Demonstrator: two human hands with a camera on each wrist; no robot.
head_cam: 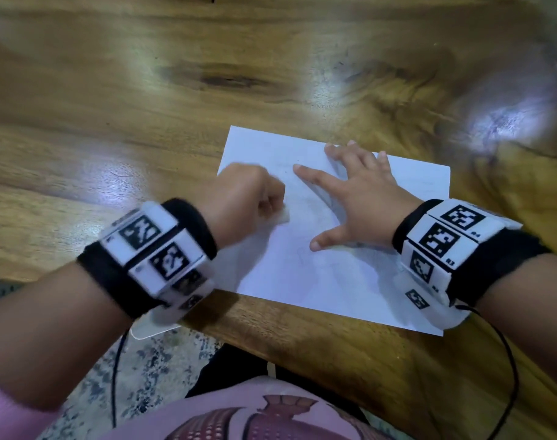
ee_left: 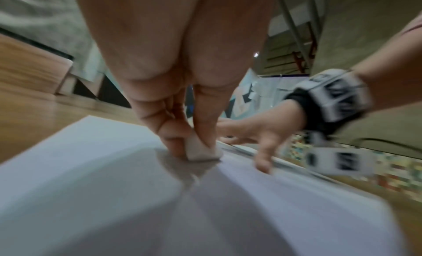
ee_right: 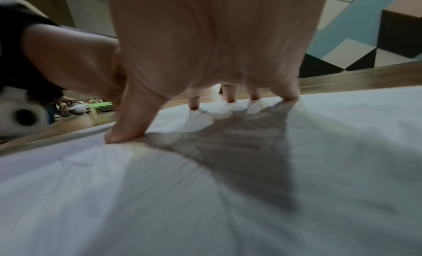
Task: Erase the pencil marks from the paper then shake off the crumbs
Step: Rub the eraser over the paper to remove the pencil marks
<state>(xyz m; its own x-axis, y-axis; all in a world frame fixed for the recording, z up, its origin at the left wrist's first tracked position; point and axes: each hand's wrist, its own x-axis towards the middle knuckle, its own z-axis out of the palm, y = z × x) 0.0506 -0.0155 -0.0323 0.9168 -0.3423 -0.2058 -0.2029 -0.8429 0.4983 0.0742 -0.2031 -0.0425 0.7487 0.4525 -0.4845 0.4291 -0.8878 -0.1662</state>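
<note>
A white sheet of paper [head_cam: 328, 268] lies on the wooden table [head_cam: 143, 106] near its front edge, with only faint pencil marks showing. My left hand [head_cam: 248, 198] pinches a small white eraser [head_cam: 282, 215] and holds its lower end on the paper's left part. In the left wrist view the eraser [ee_left: 200, 150] sits between thumb and fingers, touching the paper [ee_left: 91, 187]. My right hand [head_cam: 356, 192] lies spread on the sheet's upper right, fingertips and thumb [ee_right: 128, 130] pressing the paper [ee_right: 205, 205] flat.
The table's front edge [head_cam: 302, 341] runs just below the paper, with my lap and a speckled floor beyond it. Cables hang from both wrist bands. Bare wood extends left of and beyond the sheet.
</note>
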